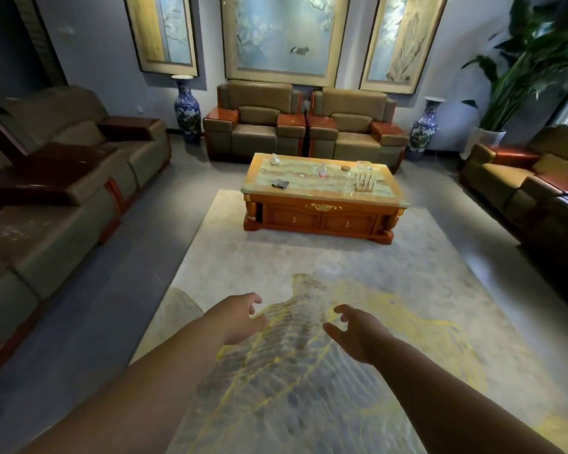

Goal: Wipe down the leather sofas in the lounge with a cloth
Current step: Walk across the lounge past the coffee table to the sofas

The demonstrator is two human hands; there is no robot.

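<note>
A small grey cloth [280, 183] lies crumpled on the left part of the coffee table [318, 194]. Olive leather sofas with red wood trim line the room: a long sofa [59, 204] on the left, two armchairs [254, 126] [354, 129] at the back wall, and another sofa [518, 188] on the right. My left hand [240, 317] and my right hand [358, 334] are stretched out in front of me over the rug, fingers loosely curled, holding nothing. Both hands are well short of the table and the cloth.
A pale rug with a gold leaf pattern [309, 371] covers the floor under my hands. Glassware and a small rack [364, 181] stand on the table. Two blue-and-white vases [187, 108] [425, 127] flank the armchairs. A tall potted plant [518, 77] stands at the back right.
</note>
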